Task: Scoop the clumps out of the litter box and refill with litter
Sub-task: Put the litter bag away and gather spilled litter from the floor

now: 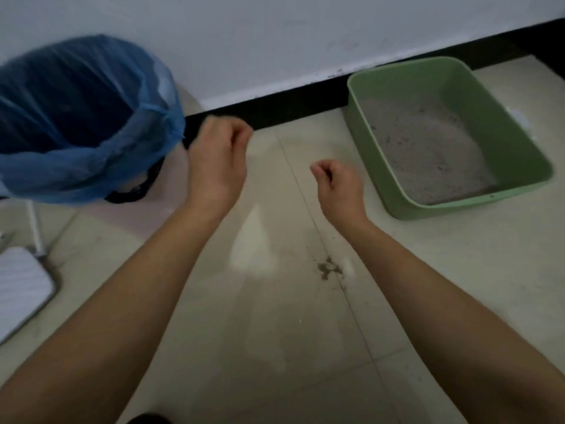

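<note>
One green plastic litter box [519, 142], rectangular with rounded corners, sits on the pale tiled floor [275, 347] against the wall, holding grey, grainy litter [428, 148] with dark specks. One round bin lined with a thin blue plastic bag [76, 117] stands to the left. Two bare hands hover between them: the left hand [218, 160] beside the bin, the right hand [339, 185] near the box's left wall, apart from it. Both have loosely curled fingers and hold nothing visible. A small patch of spilled grit [328, 267] lies on the floor.
</note>
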